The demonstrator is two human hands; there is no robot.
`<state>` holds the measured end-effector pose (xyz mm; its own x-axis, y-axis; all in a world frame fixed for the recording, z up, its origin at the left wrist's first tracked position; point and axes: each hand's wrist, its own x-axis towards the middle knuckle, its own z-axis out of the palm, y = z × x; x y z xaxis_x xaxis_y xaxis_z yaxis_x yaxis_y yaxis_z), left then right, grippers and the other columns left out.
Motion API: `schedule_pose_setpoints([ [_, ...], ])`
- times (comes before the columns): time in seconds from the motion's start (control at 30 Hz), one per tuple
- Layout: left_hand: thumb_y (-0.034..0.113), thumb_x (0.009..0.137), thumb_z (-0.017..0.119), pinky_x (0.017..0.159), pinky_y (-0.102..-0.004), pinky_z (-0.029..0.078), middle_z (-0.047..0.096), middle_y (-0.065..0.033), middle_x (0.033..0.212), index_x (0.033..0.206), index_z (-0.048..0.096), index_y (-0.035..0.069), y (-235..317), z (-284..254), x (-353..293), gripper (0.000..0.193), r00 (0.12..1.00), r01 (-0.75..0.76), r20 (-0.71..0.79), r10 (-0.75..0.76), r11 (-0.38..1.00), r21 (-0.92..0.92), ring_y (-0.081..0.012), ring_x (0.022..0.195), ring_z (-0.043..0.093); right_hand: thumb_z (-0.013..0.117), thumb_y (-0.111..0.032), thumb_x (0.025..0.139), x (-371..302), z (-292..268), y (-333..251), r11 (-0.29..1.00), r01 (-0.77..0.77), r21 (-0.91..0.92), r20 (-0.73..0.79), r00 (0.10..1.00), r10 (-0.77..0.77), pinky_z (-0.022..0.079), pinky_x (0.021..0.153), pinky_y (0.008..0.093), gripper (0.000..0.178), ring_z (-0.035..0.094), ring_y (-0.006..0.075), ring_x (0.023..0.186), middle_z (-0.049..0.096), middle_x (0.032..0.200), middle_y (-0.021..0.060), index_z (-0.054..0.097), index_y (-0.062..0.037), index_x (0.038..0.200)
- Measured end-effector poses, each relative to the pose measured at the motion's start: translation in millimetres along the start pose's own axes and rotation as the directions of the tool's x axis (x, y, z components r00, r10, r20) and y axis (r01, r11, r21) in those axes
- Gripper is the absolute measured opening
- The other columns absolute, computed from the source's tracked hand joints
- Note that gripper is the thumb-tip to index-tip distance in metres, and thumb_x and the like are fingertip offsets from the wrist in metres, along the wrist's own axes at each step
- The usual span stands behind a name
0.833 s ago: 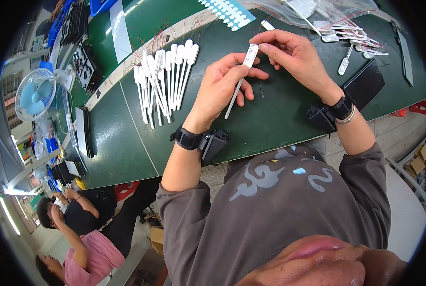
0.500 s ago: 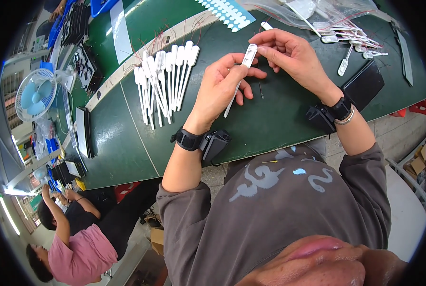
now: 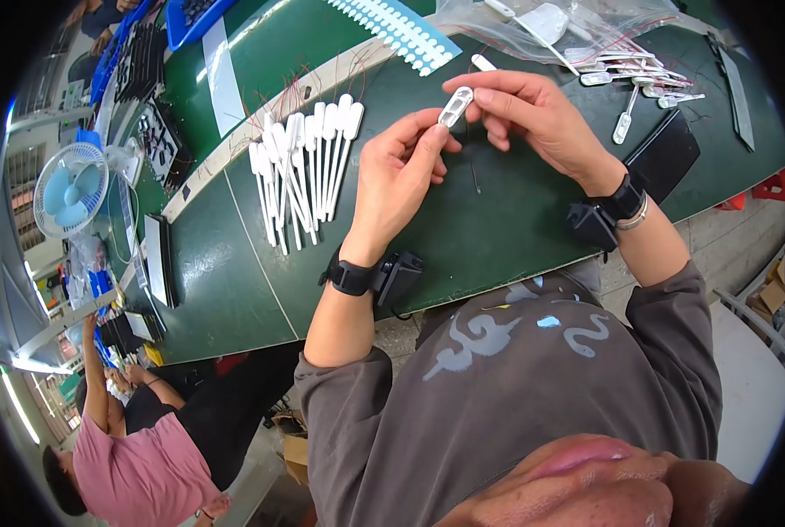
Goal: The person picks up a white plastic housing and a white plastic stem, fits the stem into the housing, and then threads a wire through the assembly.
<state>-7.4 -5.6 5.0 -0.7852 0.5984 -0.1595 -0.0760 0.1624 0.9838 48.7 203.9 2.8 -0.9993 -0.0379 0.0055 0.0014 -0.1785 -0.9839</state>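
Note:
My left hand (image 3: pixel 401 167) pinches a white plastic stick (image 3: pixel 455 107) with a hollow, spoon-shaped head between thumb and fingers. The open side of the head faces up, and its handle is hidden behind the hand. At the head's far end, my right hand (image 3: pixel 537 114) has its thumb and index finger closed on the rim. A thin dark wire (image 3: pixel 474 167) with a small tip hangs below the hands; where it starts is hidden. To the left lies a fan-shaped row of finished-looking white sticks (image 3: pixel 309 167), with fine red wires at their heads.
A clear plastic bag (image 3: pixel 550 35) and a pile of wired white sticks (image 3: pixel 625 70) lie at the far right, near a black flat case (image 3: pixel 665 154). A blue sheet with white tabs (image 3: pixel 401 35) is at the back. A fan (image 3: pixel 69 191) and a co-worker in pink (image 3: pixel 147 465) are at left.
The stick's head has tilted to the right, and its handle has gone out of sight behind my left hand. My right hand has shifted slightly left. The co-worker's pose has changed.

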Motion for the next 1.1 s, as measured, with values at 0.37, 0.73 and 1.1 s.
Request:
schedule_pose_setpoints([
  [0.37, 0.016, 0.1, 0.06, 0.066, -0.0213, 0.048, 0.071, -0.0047, 0.092, 0.123, 0.065, -0.001, 2, 0, -3, 0.029, 0.993, -0.077, 0.081, 0.082, 0.995, -0.068, -0.0068, 0.073, 0.057, 0.056, -0.019, 0.101, -5, 1, -12, 0.907, -0.211, 0.365, 0.187, 0.971, 0.151, 0.048, 0.056, 0.0208, 0.034, 0.057, 0.0062, 0.062, 0.065, 0.083, 0.0035, 0.06, 0.0006, 0.128],
  [0.73, 0.013, 0.098, 0.062, 0.061, -0.0207, 0.047, 0.071, -0.0043, 0.088, 0.119, 0.067, -0.002, 3, 3, -5, 0.027, 0.998, -0.064, 0.025, 0.064, 0.998, 0.003, -0.0055, 0.068, 0.056, 0.057, -0.018, 0.099, -3, 1, -6, 0.959, -0.135, 0.248, 0.136, 0.985, 0.104, 0.052, 0.059, 0.0219, 0.028, 0.062, 0.0097, 0.062, 0.065, 0.079, 0.004, 0.063, 0.0005, 0.118],
  [1.1, 0.012, 0.098, 0.062, 0.06, -0.0204, 0.048, 0.072, -0.005, 0.088, 0.12, 0.067, -0.003, 3, 4, -5, 0.027, 0.996, -0.084, -0.005, 0.084, 0.996, 0.009, -0.0052, 0.066, 0.056, 0.057, -0.018, 0.098, -2, -3, -5, 0.872, -0.275, 0.406, 0.185, 0.959, 0.216, 0.054, 0.062, 0.0218, 0.032, 0.064, 0.0116, 0.065, 0.065, 0.081, 0.0037, 0.062, 0.0011, 0.123],
])
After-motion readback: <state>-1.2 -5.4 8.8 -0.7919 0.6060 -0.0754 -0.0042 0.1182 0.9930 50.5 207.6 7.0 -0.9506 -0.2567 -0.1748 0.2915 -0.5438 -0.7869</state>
